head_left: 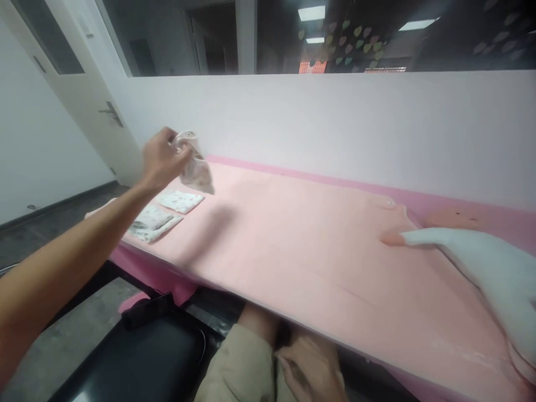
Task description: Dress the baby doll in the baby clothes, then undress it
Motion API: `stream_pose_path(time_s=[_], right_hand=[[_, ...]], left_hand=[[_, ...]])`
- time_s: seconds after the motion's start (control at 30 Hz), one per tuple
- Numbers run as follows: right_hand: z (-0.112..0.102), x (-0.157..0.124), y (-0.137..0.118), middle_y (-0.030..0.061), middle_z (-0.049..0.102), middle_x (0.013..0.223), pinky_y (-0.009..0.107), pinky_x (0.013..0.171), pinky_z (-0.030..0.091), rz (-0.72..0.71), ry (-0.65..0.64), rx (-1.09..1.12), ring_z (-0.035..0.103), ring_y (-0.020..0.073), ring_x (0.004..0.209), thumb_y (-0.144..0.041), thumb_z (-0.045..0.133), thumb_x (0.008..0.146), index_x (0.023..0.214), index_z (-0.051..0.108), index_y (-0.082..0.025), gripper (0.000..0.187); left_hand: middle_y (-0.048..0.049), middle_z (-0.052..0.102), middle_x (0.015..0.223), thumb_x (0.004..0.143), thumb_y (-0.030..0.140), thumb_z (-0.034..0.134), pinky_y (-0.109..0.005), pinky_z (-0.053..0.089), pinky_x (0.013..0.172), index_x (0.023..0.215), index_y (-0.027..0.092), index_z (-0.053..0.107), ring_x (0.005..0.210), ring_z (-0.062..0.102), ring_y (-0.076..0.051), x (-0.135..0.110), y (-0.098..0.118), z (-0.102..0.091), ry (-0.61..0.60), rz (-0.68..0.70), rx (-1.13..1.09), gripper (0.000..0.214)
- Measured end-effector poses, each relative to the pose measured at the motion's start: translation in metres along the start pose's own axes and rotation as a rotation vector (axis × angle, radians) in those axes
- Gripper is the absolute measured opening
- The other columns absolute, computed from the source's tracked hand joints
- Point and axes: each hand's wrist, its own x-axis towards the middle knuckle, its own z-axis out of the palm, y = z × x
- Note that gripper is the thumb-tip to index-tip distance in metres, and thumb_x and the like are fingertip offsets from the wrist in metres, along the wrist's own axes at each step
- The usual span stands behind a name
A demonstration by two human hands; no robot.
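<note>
In my left hand (165,159) is a small, thin white cloth (196,173) with a faint print, pinched near its top edge. It hangs in the air above the far left part of the pink-covered table (268,229), and I cannot make out its exact kind. Below it, on the table, lie a folded white printed cloth (181,201) and a second stack of folded printed cloths (154,222). My right hand (312,365) rests on my thigh below the table edge, its fingers loosely apart with nothing visible in them.
A pale plush goose (481,257) with an orange beak lies at the table's right end, by a pink item (452,218) with two dark marks. A white wall (314,123) with a window runs behind. At lower left stands a black chair (138,357); a door (84,84) is beyond.
</note>
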Motion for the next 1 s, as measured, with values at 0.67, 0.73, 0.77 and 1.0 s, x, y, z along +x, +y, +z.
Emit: stream_pose_path(time_s=[0.67,0.73,0.77,1.0], right_hand=[[-0.161,0.110,-0.064,0.0067,0.067,0.114,0.035,0.084,0.056,0.296,0.275,0.132,0.064,0.0212,0.097,-0.042,0.060,0.101,0.123,0.057,-0.027,0.026],[-0.159,0.109,-0.070,0.0078,0.066,0.115,0.036,0.087,0.056,0.268,0.257,0.161,0.063,0.0224,0.100,-0.045,0.056,0.103,0.123,0.056,-0.026,0.028],[-0.158,0.109,-0.073,0.0079,0.066,0.114,0.037,0.086,0.055,0.258,0.246,0.163,0.063,0.0232,0.100,-0.048,0.056,0.103,0.122,0.057,-0.026,0.029],[-0.157,0.117,-0.085,0.0054,0.063,0.081,0.037,0.072,0.050,0.207,0.165,0.286,0.060,0.0219,0.079,-0.057,0.021,0.111,0.080,0.058,-0.024,0.058]], left_hand=[[0.0016,0.047,0.075,0.098,0.050,0.061,-0.028,0.037,0.062,0.077,0.021,0.050,0.068,0.045,-0.014,-0.208,0.192,-0.056,-0.957,-0.082,-1.251,0.038],[0.0013,0.046,0.076,0.098,0.051,0.062,-0.028,0.037,0.062,0.078,0.020,0.050,0.069,0.045,-0.014,-0.208,0.192,-0.058,-0.962,-0.102,-1.266,0.038],[0.0013,0.046,0.076,0.098,0.051,0.061,-0.027,0.036,0.061,0.078,0.021,0.050,0.069,0.045,-0.014,-0.208,0.193,-0.060,-0.965,-0.110,-1.280,0.039],[0.0023,0.042,0.073,0.098,0.054,0.061,-0.028,0.035,0.059,0.075,0.021,0.044,0.066,0.041,-0.014,-0.205,0.191,-0.072,-0.930,-0.132,-1.288,0.043]])
